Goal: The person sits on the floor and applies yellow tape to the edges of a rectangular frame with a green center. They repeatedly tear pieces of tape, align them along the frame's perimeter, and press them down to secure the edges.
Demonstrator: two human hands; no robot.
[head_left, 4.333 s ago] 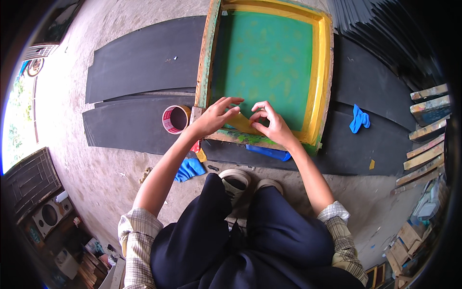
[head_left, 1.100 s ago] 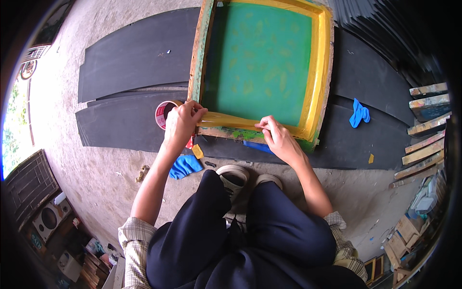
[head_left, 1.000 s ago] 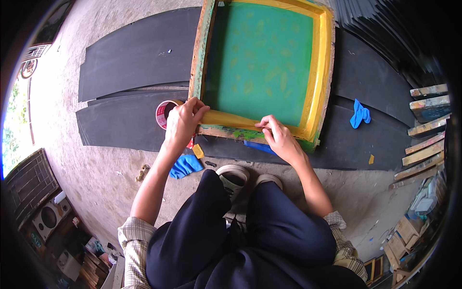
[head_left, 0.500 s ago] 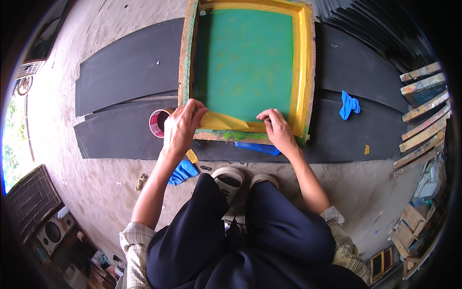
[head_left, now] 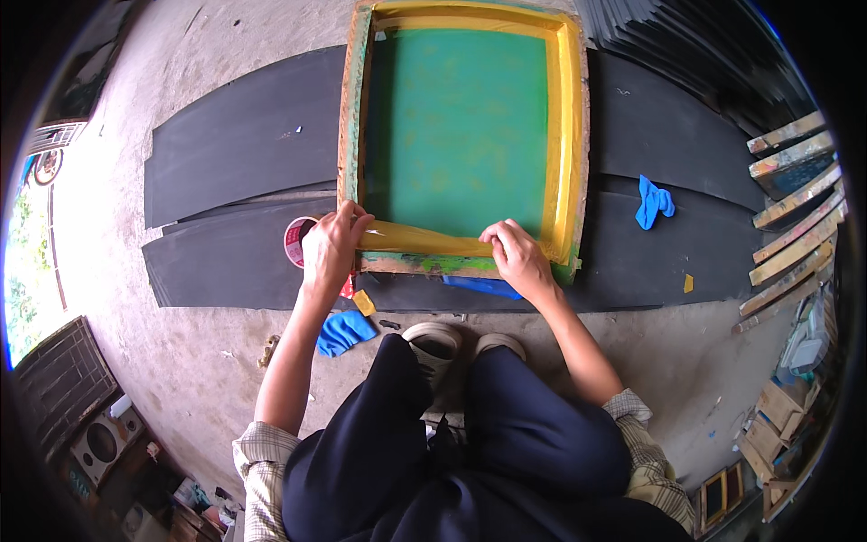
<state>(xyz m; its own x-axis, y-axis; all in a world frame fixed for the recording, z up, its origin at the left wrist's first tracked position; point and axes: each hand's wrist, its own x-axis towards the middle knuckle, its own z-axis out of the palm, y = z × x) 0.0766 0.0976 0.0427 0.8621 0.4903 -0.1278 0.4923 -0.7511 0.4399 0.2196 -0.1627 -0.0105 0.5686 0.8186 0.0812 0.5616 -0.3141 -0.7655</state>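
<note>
A wooden screen-printing frame (head_left: 433, 263) with green mesh (head_left: 474, 126) lies in front of my feet, its inner edges lined with yellow tape (head_left: 564, 135). Across its near inner edge stretches a strip of yellow tape (head_left: 420, 239), slightly wrinkled along its length. At the near left corner my left hand (head_left: 332, 246) pinches the strip's left end. My right hand (head_left: 521, 257) has its fingers closed at the strip's right part, by the near right corner. Beside my left hand stands a tape roll (head_left: 294, 242) with a red and white core, partly covered by that hand.
Black sheets (head_left: 244, 135) lie under the frame on the concrete floor (head_left: 217, 352). A blue glove-like cloth (head_left: 654, 202) rests to the right; a blue rag (head_left: 346, 333) lies near my shoes. Paint-stained wooden bars (head_left: 790, 203) line the right side. A blue item (head_left: 483, 286) shows beneath the frame.
The tape's loose left part has straightened from a folded flap into a strip along the near edge. My left hand has moved slightly down; the right hand has shifted little. The view has tilted slightly.
</note>
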